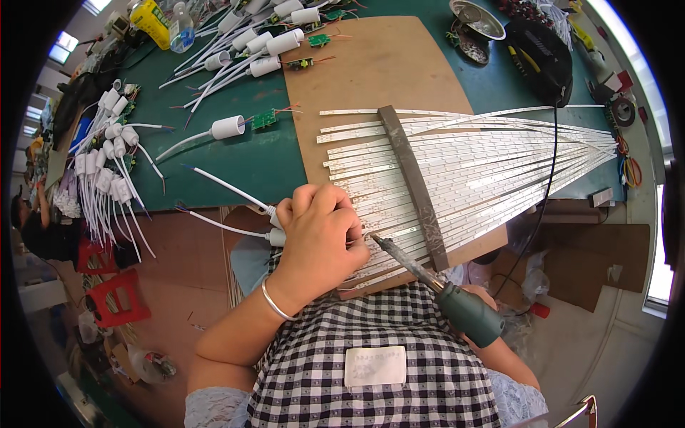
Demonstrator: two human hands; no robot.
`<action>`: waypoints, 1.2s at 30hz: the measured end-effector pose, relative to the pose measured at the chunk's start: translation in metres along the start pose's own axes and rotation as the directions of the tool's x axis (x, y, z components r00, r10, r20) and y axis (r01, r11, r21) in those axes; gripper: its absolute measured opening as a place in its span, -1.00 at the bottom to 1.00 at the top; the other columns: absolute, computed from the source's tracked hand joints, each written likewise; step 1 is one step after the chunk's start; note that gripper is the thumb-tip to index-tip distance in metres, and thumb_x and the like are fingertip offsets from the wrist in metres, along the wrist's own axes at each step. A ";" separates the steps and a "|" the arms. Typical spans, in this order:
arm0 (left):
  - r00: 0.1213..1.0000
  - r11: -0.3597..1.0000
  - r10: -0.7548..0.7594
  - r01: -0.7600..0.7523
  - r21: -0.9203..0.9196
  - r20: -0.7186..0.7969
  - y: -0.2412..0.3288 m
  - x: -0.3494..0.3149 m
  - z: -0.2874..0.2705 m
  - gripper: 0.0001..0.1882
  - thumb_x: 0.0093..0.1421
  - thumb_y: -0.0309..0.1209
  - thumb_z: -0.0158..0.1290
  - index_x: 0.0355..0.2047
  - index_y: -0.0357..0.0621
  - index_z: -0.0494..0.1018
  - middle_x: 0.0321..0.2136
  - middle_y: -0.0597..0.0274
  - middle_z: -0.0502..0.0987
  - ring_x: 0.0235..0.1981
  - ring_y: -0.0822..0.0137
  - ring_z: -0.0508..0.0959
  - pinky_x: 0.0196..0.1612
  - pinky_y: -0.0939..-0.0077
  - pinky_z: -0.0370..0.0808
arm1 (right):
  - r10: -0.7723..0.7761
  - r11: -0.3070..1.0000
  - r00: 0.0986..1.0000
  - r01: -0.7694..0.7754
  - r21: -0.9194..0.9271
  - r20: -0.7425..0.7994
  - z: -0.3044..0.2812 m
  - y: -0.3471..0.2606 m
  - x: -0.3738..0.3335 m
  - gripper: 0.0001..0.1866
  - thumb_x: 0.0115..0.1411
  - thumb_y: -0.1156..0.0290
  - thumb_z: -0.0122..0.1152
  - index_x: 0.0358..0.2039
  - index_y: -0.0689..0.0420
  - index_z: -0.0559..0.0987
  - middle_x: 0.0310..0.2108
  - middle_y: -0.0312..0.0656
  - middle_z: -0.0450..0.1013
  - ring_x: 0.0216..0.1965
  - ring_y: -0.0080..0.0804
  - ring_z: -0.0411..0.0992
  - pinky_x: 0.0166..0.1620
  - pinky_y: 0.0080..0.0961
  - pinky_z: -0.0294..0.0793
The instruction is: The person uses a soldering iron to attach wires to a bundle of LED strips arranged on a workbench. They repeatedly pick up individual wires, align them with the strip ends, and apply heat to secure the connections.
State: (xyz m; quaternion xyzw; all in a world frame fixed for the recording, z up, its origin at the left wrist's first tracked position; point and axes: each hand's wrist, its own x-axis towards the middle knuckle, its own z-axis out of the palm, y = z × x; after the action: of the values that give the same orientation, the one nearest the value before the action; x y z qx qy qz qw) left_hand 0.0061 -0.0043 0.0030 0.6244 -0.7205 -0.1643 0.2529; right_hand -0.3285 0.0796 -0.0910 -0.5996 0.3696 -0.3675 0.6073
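My left hand (pixel 317 232), a silver bangle at its wrist, is closed with curled fingertips at the left ends of several white LED strips (pixel 471 171). What it pinches is hidden. Two white cylindrical caps with cables poke out on its left; one cap (pixel 276 237) is partly covered by the hand. My right hand (pixel 484 295) is wrapped around the dark green handle of a soldering iron (pixel 467 314), mostly hidden behind it. The iron's tip is close to the left fingertips, over the strip ends. A dark bar (pixel 414 185) lies across the strips.
A brown board (pixel 371 64) lies under the strips on the green table (pixel 193 157). Another cap (pixel 228 128) with a green circuit board sits to the left, with piles of caps beyond. A black cord (pixel 548 192) crosses the strips. At the far right are a metal dish (pixel 477 20) and a black bag (pixel 540 60).
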 end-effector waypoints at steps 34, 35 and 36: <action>0.999 1.000 -0.009 0.010 -0.010 0.051 0.001 0.000 -0.002 -0.86 -0.27 -0.49 0.16 -0.72 0.00 0.40 -0.21 0.38 0.36 -0.04 0.15 0.23 -0.01 0.17 0.05 | 0.179 0.965 0.984 -0.176 0.195 0.002 0.006 -0.024 0.004 -0.42 0.06 0.41 0.37 0.01 0.39 0.33 -0.15 0.11 0.46 -0.19 -0.22 0.52 -0.15 -0.41 0.54; 0.998 1.000 -0.011 0.012 -0.013 0.055 0.001 0.000 -0.002 -0.86 -0.27 -0.49 0.16 -0.72 0.00 0.40 -0.21 0.38 0.36 -0.04 0.15 0.23 -0.01 0.17 0.05 | 0.246 0.941 0.969 -0.236 0.244 -0.013 0.006 -0.026 0.002 -0.44 0.06 0.42 0.36 0.00 0.40 0.35 -0.17 0.11 0.47 -0.21 -0.23 0.53 -0.17 -0.42 0.54; 0.998 1.000 -0.012 0.012 -0.010 0.054 0.001 -0.001 -0.002 -0.86 -0.27 -0.49 0.16 -0.72 0.00 0.39 -0.21 0.38 0.36 -0.04 0.15 0.23 -0.01 0.17 0.05 | 0.195 0.970 0.981 -0.190 0.151 -0.017 0.006 -0.027 0.005 -0.46 0.06 0.42 0.36 -0.02 0.41 0.36 -0.19 0.11 0.47 -0.23 -0.24 0.53 -0.20 -0.43 0.54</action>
State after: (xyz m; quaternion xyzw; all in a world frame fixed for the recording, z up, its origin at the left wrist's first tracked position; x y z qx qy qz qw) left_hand 0.0065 -0.0034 0.0051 0.6228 -0.7225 -0.1864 0.2354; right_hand -0.3210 0.0781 -0.0644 -0.5080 0.4072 -0.3427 0.6773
